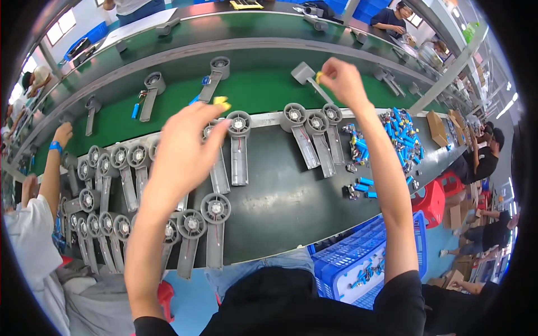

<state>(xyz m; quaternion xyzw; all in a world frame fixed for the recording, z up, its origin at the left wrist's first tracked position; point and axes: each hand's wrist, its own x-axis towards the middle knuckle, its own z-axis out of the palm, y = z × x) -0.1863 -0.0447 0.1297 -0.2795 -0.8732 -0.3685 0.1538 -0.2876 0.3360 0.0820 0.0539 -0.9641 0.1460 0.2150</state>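
My left hand (188, 140) is open, its thumb apart from the fingers, above a row of grey fan housings with long handles. Yellow covers (222, 103) sit on its fingertips. One fan housing (239, 124) stands out just right of the thumb. Over the green conveyor belt (260, 89), my right hand (343, 83) has its fingers curled in a pinch, also with yellow at the tips. Those fingertips overlap the handle of a grey fan housing (303, 73) lying on the belt. Whether they grip it or something smaller is hidden.
Three fan housings (317, 121) lie right of centre on the dark table (280, 207). Blue cylindrical cells with wiring (400, 134) are heaped at the right. A blue crate (358, 252) stands below the table edge. A co-worker's arm (53, 154) reaches in at left.
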